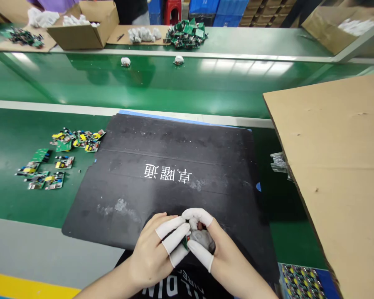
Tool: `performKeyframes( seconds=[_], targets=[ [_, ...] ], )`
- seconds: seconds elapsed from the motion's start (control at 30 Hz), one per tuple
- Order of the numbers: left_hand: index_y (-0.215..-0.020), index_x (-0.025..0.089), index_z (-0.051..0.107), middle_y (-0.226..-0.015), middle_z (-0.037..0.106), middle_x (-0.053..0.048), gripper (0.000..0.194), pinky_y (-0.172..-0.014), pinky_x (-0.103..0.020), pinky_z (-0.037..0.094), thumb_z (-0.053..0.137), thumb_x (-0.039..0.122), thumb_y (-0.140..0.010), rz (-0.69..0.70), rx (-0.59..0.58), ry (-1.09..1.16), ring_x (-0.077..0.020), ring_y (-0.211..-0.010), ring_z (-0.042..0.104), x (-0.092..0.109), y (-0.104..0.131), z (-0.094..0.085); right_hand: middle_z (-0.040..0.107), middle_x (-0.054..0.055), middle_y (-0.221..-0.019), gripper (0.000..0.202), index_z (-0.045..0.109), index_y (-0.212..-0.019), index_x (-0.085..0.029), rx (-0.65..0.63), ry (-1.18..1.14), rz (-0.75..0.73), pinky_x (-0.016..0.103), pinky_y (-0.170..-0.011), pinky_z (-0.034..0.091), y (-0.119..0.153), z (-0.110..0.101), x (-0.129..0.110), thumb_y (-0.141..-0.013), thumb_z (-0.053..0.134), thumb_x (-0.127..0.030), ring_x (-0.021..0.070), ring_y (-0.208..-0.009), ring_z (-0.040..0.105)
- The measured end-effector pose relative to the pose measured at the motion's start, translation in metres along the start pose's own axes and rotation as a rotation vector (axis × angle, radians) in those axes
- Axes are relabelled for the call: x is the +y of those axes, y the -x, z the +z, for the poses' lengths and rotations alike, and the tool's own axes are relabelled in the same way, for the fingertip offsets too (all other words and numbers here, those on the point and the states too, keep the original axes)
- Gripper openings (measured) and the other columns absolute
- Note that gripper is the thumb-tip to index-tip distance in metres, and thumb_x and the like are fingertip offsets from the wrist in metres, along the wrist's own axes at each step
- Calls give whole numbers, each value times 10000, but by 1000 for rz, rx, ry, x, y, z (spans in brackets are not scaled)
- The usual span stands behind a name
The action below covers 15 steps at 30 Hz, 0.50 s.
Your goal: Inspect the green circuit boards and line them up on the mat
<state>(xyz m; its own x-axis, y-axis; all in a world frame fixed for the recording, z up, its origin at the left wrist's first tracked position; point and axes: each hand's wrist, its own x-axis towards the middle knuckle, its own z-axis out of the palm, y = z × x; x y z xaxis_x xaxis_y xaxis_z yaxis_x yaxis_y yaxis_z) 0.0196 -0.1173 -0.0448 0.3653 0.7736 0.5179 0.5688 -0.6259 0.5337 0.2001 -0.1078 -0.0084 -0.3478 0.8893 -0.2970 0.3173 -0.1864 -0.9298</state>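
Observation:
My left hand (151, 251) and my right hand (223, 243) meet at the front edge of a black mat (134, 149). White finger cots cover several fingertips on both. Between them is a small circuit board (185, 241), mostly covered by the fingers, with a grey putty-like lump (202, 238) against its right side. The left fingers are closed on the board. My right thumb and forefinger curl round the lump; whether they also touch the board is hidden.
Loose circuit boards (77, 139) lie left of the mat. A large cardboard sheet (333, 166) juts in at right, above a tray of boards (302, 282). Across the green conveyor belt (96, 81), two white-topped pieces sit before a shelf with a board pile (187, 34) and a carton (81, 36).

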Motion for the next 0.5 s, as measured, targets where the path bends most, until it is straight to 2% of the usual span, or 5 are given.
performKeyframes(
  seconds=[0.13, 0.2, 0.3, 0.4, 0.5],
  targets=[
    [-1154, 161, 558, -1038, 675, -83, 280, -970, -380, 466, 572, 229, -883, -10, -11, 2, -182, -980, 631, 1, -1, 0, 561, 16, -889, 307, 565, -1077, -229, -13, -166, 61, 271, -718, 505, -4, -7, 1, -773, 605, -228, 153, -790, 560],
    [-1167, 165, 548, -1030, 678, -81, 295, -949, -379, 476, 572, 237, -882, -24, -7, 6, -183, -963, 636, 1, -1, 1, 553, 3, -815, 252, 583, -1013, -215, 43, -274, 47, 244, -663, 495, -6, -8, 4, -772, 628, -270, 132, -719, 540],
    [-1200, 169, 528, -1030, 677, -87, 328, -916, -375, 492, 571, 221, -879, -31, 1, 7, -188, -961, 636, 1, -1, 1, 583, 1, -743, 181, 601, -906, -209, 194, -413, -5, 232, -635, 499, -8, -10, 8, -798, 628, -353, 122, -666, 545],
    [-1250, 177, 492, -1051, 670, -93, 387, -902, -385, 495, 575, 212, -874, -50, -7, 17, -189, -954, 634, 0, 0, 1, 650, 34, -776, 216, 639, -915, -206, 326, -421, -1, 248, -651, 534, -5, -11, 9, -806, 632, -393, 135, -675, 595],
    [-1271, 180, 476, -1067, 664, -95, 418, -883, -379, 501, 582, 211, -868, -67, -10, 31, -188, -945, 631, 0, -1, 1, 695, 63, -843, 245, 670, -965, -203, 336, -339, 9, 283, -692, 567, -1, -8, 9, -816, 622, -392, 161, -720, 645]
  ],
)
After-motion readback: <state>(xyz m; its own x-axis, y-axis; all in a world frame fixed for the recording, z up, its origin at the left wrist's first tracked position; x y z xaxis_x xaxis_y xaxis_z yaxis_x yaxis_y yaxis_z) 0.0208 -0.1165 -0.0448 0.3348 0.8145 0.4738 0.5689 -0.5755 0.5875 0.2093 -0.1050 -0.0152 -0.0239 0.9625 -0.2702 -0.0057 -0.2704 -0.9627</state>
